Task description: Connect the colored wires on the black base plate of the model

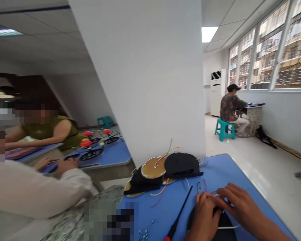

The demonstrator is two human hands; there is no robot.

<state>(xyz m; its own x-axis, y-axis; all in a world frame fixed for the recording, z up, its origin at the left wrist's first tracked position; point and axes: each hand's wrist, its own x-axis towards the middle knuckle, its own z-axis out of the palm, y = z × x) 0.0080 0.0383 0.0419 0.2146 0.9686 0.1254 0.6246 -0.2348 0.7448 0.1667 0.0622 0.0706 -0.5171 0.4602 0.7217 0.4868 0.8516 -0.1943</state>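
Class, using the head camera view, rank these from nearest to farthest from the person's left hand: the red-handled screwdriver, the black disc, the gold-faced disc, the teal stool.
From the left hand:
1. Red-handled screwdriver: just left of the hand.
2. Black disc: ahead, up the table.
3. Gold-faced disc: farther ahead, left of the black disc.
4. Teal stool: far ahead, across the room.

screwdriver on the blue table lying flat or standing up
Lying flat: the red-handled screwdriver rests on the blue table, its black shaft running along the tabletop just left of the left hand.
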